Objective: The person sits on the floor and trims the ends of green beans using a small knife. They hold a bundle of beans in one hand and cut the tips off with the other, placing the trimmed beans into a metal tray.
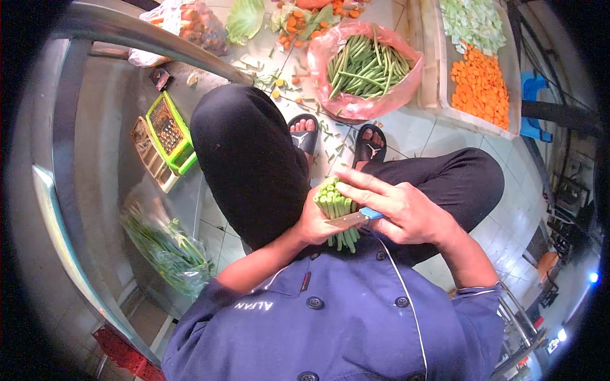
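My left hand grips an upright bundle of green beans in front of my lap, their cut ends on top. My right hand is closed on a small knife with a blue handle. Its blade lies across the bundle, and that hand's upper fingers reach over to the bean tops. Beyond my sandalled feet stands a pink plastic bag full of green beans. Small cut bean pieces lie scattered on the tiles by my feet.
Trays at right hold chopped cabbage and sliced carrot. A green grater box and bagged scallions are at left, near metal rails. A cabbage leaf and bagged carrots lie farther off. A blue stool stands behind the trays.
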Tool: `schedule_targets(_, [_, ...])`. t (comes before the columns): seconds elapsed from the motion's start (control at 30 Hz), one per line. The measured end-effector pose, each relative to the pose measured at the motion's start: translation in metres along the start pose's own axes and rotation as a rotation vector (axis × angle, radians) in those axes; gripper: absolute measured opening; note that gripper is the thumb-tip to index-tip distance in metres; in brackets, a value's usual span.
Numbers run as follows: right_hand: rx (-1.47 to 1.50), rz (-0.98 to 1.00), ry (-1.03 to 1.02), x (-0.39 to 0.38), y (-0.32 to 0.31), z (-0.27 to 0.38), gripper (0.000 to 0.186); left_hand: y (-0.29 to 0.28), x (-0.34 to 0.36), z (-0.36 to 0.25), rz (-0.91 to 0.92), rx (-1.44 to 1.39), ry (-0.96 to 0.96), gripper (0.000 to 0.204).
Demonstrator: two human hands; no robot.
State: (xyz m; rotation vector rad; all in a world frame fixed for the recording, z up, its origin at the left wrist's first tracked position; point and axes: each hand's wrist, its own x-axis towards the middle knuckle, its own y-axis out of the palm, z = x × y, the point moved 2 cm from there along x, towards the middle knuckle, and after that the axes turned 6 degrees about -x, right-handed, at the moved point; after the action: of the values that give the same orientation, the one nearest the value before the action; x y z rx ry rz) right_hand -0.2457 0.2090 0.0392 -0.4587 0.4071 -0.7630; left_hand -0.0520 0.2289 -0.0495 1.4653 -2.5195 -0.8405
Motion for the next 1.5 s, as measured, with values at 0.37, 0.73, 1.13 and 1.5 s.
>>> schedule_targets(0.37, [0.154, -0.561, -0.023, 0.009, 0.036, 0.012, 0.084, 0.014, 0.023, -0.050, -0.209, 0.074, 0.336, 0.045])
schedule_targets(0.73, [0.128, -0.880, -0.069, 0.020, 0.041, 0.026, 0.096, 0.020, 0.032, -0.076, -0.266, 0.298, 0.294, 0.056])
schedule_targets(1.13, [0.211, -1.151, 0.073, -0.021, -0.036, 0.042, 0.101, 0.086, 0.104, -0.135, 0.300, 0.070, 0.140, 0.063])
schedule_targets(1.5, [0.495, -1.403, 0.045, -0.164, -0.088, -0.010, 0.073, 0.287, 0.155, -0.107, 0.601, 0.275, 0.022, 0.064])
